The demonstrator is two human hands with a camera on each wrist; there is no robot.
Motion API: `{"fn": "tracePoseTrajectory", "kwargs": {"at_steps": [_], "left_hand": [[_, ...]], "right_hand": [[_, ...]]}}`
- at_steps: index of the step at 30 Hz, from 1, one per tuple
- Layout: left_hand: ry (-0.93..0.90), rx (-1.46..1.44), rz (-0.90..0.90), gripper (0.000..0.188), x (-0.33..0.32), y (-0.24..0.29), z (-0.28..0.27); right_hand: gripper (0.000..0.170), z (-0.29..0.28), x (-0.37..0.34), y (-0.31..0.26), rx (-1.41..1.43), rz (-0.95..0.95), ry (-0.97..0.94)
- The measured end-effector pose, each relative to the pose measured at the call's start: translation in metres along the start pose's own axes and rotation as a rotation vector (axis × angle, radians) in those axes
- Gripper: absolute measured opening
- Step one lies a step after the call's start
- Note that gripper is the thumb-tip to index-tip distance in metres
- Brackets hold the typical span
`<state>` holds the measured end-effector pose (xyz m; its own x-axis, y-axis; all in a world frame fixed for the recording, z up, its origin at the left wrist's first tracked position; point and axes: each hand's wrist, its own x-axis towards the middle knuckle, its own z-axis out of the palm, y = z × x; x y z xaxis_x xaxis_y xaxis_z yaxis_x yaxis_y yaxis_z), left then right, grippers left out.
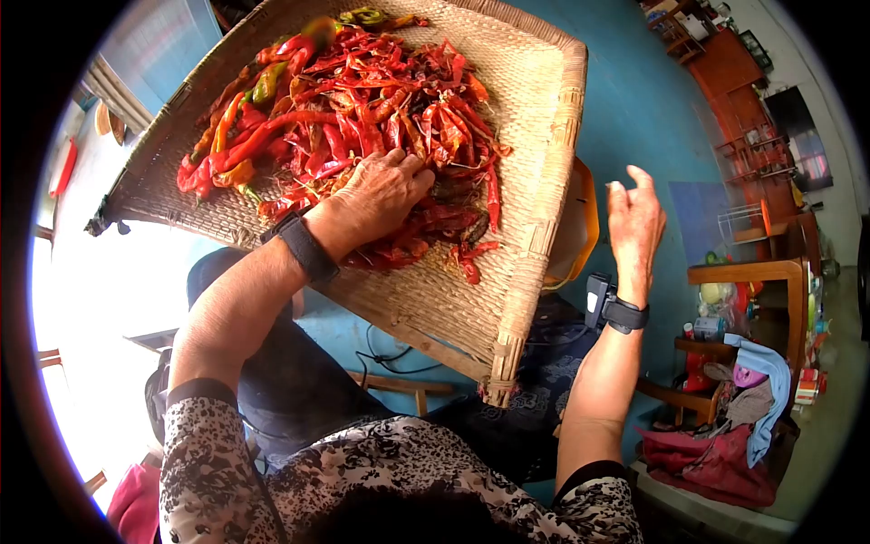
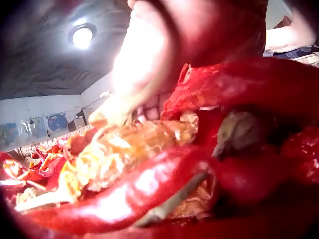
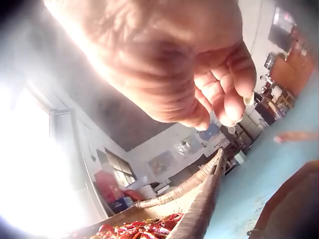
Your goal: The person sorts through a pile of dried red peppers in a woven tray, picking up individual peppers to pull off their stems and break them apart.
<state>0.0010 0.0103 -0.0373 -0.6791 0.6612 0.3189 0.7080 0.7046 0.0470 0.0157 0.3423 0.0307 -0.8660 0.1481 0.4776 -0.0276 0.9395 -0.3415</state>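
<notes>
Seeing a broad woven tray point(image 1: 536, 150), with red peppers point(image 1: 362, 104) heaped inside! Now touching them with the left hand point(image 1: 381, 189), fingers bent, impossible to tell whether grasping any; holding up the right hand point(image 1: 636, 222), released, beside the tray.

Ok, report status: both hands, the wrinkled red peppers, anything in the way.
Left hand on wrinkled red peppers, grip unclear. Right hand empty, beside woven straw-coloured tray. Peppers heaped in tray; left hand covers some.
</notes>
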Motion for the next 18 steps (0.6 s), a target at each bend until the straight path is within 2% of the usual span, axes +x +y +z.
{"fn": "tracePoseTrajectory", "kwargs": {"at_steps": [2,5,9,11,12,15,16,18], "left_hand": [[0.006,0.051,0.018,0.01,0.002,0.0,0.002],[-0.014,0.096,0.042,0.007,0.001,0.003,0.001],[-0.147,0.054,0.043,0.013,0.002,0.001,-0.008],[0.064,-0.094,0.06,0.006,0.002,0.004,-0.009],[0.121,-0.138,0.09,0.009,0.005,0.006,-0.013],[0.231,-0.278,0.121,0.013,0.008,0.013,-0.027],[0.248,-0.31,0.135,0.02,0.008,0.014,-0.027],[0.247,-0.311,0.153,0.02,0.007,0.016,-0.026]], "right_hand": [[0.023,0.005,-0.003,-0.009,0.101,-0.124,-0.067],[0.014,0.014,-0.009,-0.036,0.245,-0.262,-0.191],[0.013,0.024,-0.011,-0.066,0.351,-0.29,-0.238],[0.009,0.028,-0.014,-0.081,0.437,-0.317,-0.281],[0.011,0.033,-0.016,-0.084,0.446,-0.32,-0.323],[0.017,0.04,-0.018,-0.095,0.516,-0.293,-0.504],[0.021,0.044,-0.019,-0.095,0.52,-0.288,-0.566],[0.023,0.044,-0.019,-0.101,0.55,-0.309,-0.597]]}}
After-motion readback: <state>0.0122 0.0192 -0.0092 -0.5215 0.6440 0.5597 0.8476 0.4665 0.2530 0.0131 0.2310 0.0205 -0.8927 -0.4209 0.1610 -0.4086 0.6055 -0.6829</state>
